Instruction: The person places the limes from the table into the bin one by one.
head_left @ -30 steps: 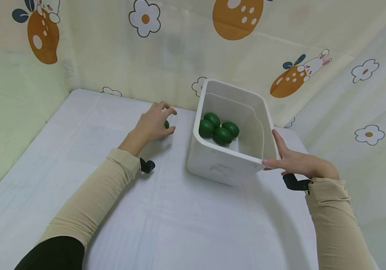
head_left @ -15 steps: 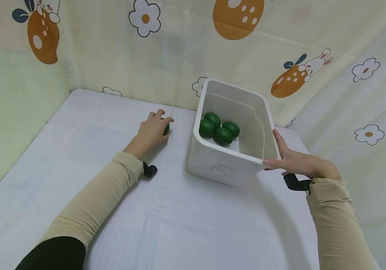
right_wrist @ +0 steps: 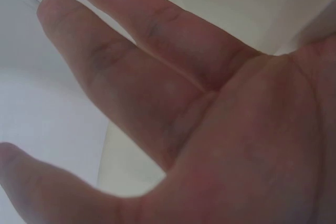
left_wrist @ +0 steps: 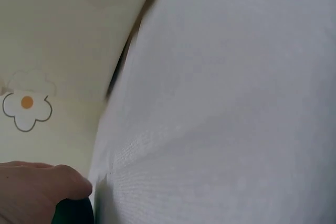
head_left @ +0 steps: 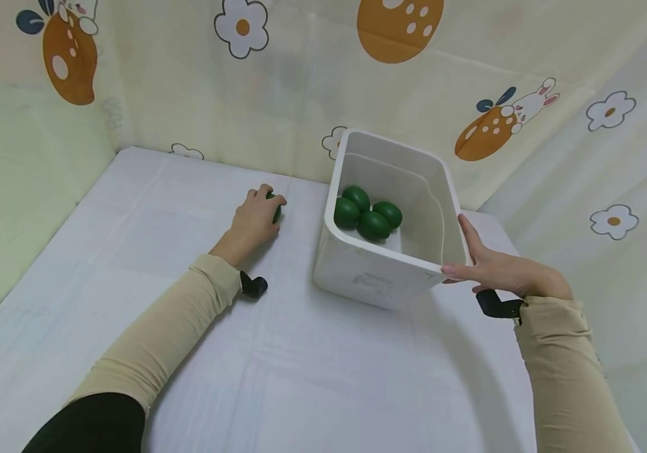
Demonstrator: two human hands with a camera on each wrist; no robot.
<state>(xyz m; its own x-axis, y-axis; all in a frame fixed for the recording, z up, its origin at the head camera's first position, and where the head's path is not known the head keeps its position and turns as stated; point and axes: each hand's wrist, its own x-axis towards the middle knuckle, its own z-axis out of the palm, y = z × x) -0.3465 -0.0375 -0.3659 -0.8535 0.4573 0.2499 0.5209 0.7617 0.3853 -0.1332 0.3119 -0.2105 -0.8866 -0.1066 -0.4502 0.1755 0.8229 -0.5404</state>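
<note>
My left hand (head_left: 252,223) grips a dark green egg-shaped fruit (head_left: 277,214) on the white-covered table, its fingers bent over the top. Most of that fruit hides under the hand; in the left wrist view, a bit of the green fruit (left_wrist: 73,212) shows below a fingertip. To the right stands a deep white plastic box (head_left: 377,277). Several similar green fruits (head_left: 373,226) lie clustered at its left inside. My right hand (head_left: 501,270) rests against the box's near right corner, thumb at the rim. From the right wrist, its fingers (right_wrist: 136,72) look straight and spread.
A cream curtain (head_left: 295,75) printed with flowers and bunnies hangs along the back and both sides. The white table cover (head_left: 278,365) runs up to its foot. Black wrist cameras (head_left: 253,287) sit below each cuff.
My left hand has come down slightly, and its fingers have closed over the green fruit, which has shifted a little left. The right hand and the box hold their place.
</note>
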